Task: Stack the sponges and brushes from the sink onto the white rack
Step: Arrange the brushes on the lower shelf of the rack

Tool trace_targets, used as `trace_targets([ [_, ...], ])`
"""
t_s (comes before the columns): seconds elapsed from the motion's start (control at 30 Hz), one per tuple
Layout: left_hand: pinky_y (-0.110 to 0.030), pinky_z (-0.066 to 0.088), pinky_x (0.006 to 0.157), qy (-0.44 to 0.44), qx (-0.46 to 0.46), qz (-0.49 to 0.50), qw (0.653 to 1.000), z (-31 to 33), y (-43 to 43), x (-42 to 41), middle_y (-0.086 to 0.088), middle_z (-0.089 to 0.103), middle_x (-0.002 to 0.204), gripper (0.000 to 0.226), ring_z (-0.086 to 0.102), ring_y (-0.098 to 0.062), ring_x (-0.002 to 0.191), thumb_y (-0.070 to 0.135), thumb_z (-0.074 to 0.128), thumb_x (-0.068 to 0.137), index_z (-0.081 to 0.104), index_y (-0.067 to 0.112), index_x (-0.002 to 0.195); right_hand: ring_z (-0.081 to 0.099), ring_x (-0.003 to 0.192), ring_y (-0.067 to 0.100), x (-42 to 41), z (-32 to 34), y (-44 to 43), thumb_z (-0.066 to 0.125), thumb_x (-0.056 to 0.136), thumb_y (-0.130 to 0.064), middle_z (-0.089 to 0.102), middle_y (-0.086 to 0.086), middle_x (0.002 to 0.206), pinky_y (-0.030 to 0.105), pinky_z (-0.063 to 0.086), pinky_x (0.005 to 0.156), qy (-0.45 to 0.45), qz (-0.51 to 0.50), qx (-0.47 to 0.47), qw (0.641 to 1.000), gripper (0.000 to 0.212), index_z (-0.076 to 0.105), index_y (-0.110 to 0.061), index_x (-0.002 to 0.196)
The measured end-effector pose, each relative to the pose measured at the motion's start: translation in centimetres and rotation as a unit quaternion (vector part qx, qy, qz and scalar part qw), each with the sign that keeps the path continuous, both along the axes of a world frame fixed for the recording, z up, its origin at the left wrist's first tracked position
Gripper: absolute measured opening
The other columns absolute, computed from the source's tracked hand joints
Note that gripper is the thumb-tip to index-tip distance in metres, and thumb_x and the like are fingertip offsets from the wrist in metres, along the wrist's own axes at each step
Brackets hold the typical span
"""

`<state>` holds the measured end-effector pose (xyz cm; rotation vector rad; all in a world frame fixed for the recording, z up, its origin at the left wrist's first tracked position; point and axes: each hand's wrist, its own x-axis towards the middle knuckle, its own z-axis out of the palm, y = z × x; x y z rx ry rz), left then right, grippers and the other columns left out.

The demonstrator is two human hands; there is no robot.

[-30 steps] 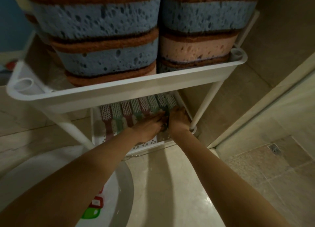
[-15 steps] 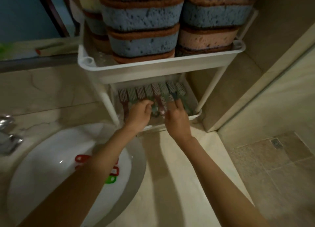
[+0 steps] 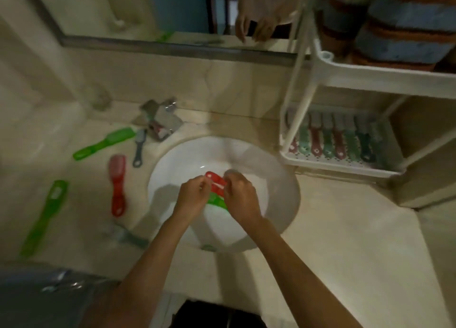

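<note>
Both hands are reaching down into the sink (image 3: 170,172), meeting over a red brush (image 3: 216,179) and a green brush (image 3: 217,201).

The right hand (image 3: 240,199) is pinching the right end of the red brush with curled fingers. The left hand (image 3: 192,199) is curling its fingers against the brush's left edge, but blur is hiding whether they are gripping it. The green brush is lying beneath the red one near the middle of the bowl, well apart from the rim. The white rack (image 3: 320,63) is standing just right of the sink, its lower tray (image 3: 345,167) edging close to the rim. A row of brushes (image 3: 333,140) is filling the back of that tray, leaving a bare strip along the front. Sponges (image 3: 404,31) are sitting stacked on the upper tier. Loose brushes (image 3: 118,184) are lying on the counter (image 3: 345,241) left of the bowl.
</note>
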<state>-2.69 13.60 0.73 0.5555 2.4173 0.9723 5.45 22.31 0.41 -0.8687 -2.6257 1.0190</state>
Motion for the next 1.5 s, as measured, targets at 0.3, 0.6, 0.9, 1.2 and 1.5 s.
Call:
trace_targets([
  [0.3,-0.025,0.038,0.073,-0.004,-0.026,0.171,0.985,-2.2,-14.1,-4.9,-0.019,0.068,0.099,0.025,0.061,-0.028,0.091,0.012,0.046,0.094,0.066,-0.003,0.097,0.058,0.108,0.032,-7.9,-2.6,-12.0,0.042,0.089,-0.003,0.062,0.019,0.118,0.033,0.044,0.089,-0.086,0.179,-0.043,0.979,0.033,0.06,-0.002,0.116],
  [0.6,-0.036,0.044,0.079,0.027,-0.077,0.232,0.969,-4.3,-19.2,-12.4,-0.023,0.067,0.1,0.02,0.062,-0.033,0.096,0.002,0.048,0.085,0.067,-0.004,0.088,0.06,0.1,0.027,-14.0,-3.8,-16.1,0.05,0.091,-0.024,0.063,0.011,0.115,0.032,0.045,0.085,-0.193,0.235,-0.039,0.952,0.031,0.058,-0.004,0.113],
  [0.9,-0.035,0.044,0.087,-0.025,-0.068,0.274,0.959,-7.0,-22.0,-12.7,-0.022,0.067,0.11,0.024,0.06,-0.033,0.106,0.005,0.048,0.086,0.067,-0.003,0.098,0.057,0.105,0.028,-13.6,-5.8,-19.0,0.063,0.084,-0.034,0.05,0.013,0.121,0.037,0.05,0.089,-0.234,0.315,0.013,0.92,0.054,0.039,-0.012,0.127],
  [1.2,-0.033,0.044,0.089,0.003,0.0,0.308,0.952,-4.8,-21.0,-14.7,-0.02,0.067,0.109,0.026,0.061,-0.032,0.104,0.002,0.047,0.087,0.066,-0.002,0.104,0.063,0.098,0.035,-14.6,-5.1,-17.2,0.054,0.09,-0.027,0.064,0.016,0.112,0.037,0.049,0.081,-0.236,0.262,0.043,0.935,0.036,0.045,-0.008,0.119],
  [1.5,-0.031,0.037,0.075,0.085,-0.106,0.063,0.989,-2.8,-9.0,-18.9,-0.022,0.065,0.106,0.032,0.059,-0.033,0.101,0.023,0.049,0.092,0.064,-0.003,0.101,0.061,0.092,0.028,-14.7,-1.7,-7.8,0.054,0.088,-0.015,0.064,0.017,0.111,0.038,0.051,0.077,-0.205,0.039,-0.022,0.978,0.032,0.044,-0.005,0.116],
])
